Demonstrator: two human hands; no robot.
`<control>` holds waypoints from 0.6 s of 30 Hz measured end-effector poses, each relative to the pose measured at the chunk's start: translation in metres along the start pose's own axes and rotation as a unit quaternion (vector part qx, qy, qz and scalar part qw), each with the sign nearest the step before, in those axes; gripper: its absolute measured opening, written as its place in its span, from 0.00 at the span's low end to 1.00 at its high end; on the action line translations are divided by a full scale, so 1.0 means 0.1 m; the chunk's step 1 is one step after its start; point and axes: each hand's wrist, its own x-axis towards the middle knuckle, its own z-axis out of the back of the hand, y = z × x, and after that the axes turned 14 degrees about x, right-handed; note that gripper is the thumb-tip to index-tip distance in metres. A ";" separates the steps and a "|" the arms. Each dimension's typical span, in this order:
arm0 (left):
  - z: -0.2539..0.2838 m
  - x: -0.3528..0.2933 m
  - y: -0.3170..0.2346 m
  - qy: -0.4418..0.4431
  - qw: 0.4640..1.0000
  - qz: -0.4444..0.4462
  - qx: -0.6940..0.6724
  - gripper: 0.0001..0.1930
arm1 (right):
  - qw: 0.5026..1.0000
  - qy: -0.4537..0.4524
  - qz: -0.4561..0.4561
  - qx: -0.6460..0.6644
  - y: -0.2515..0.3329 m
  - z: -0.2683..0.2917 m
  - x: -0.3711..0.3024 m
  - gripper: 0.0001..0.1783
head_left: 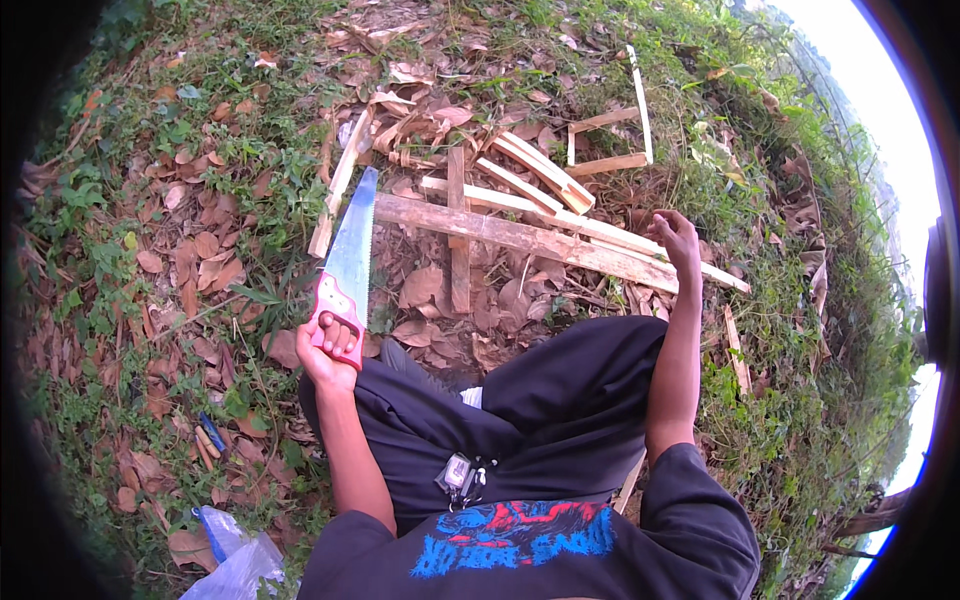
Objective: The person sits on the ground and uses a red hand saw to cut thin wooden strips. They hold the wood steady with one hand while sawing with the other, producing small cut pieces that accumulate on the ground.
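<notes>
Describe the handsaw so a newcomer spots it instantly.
Start at the dark trousers, then go to the left hand at their left edge. The handsaw is gripped there, blade pointing up the picture. Its red handle and shiny, toothed metal set it apart from the plain wooden strips nearby.

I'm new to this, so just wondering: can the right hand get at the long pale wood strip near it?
Probably yes: the right hand looks empty and near the long pale wood strip, whose right end seems uncovered.
</notes>
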 end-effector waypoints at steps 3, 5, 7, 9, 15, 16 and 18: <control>-0.11 -0.07 0.03 -0.024 0.996 -0.027 0.081 0.15 | 0.999 0.029 0.008 -0.032 -0.09 -0.04 0.04 0.17; -0.14 -0.14 0.11 -0.044 0.985 -0.056 0.155 0.15 | 0.989 0.070 0.026 -0.129 0.09 -0.36 0.10 0.20; -0.34 -0.19 0.21 -0.043 0.968 -0.089 0.233 0.14 | 0.975 0.112 0.021 -0.190 0.21 -0.78 0.18 0.22; -0.49 -0.22 0.34 -0.005 0.965 -0.102 0.243 0.12 | 0.963 0.165 0.038 -0.211 0.06 -1.32 0.30 0.23; -0.80 -0.36 0.61 0.085 0.952 -0.061 0.289 0.13 | 0.933 0.084 0.119 -0.328 -0.78 -2.48 0.27 0.28; -0.81 -0.37 0.65 0.099 0.949 -0.057 0.293 0.13 | 0.937 0.092 0.085 -0.327 -0.84 -2.54 0.25 0.29; -0.81 -0.37 0.70 0.120 0.945 -0.037 0.303 0.15 | 0.938 0.110 0.016 -0.329 -0.95 -2.60 0.23 0.31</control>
